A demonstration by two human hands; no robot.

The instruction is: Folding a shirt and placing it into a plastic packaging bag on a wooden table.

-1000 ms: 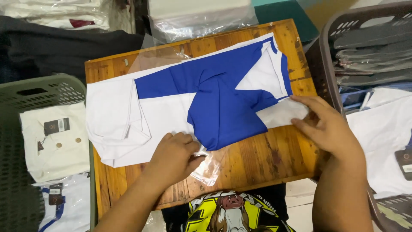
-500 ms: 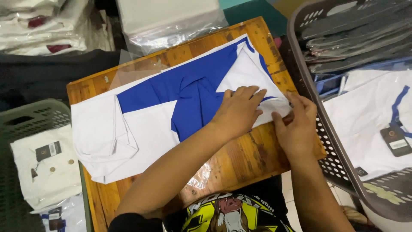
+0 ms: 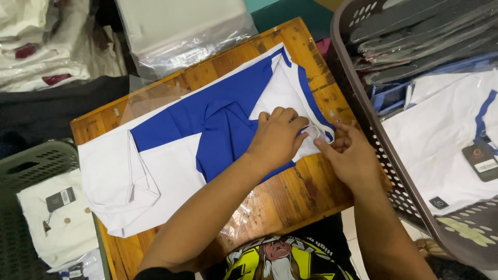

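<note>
Blue-white shirt [image 3: 207, 150] lies diagonally on wooden worktop [image 3: 301, 192]; left hand [image 3: 277, 137] flat on it, right hand [image 3: 353, 158] pinching its edge.

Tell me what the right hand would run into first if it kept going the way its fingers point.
The right hand points up-left; its fingers already touch the shirt's white-and-blue cuff, with the left hand probably next behind.
</note>
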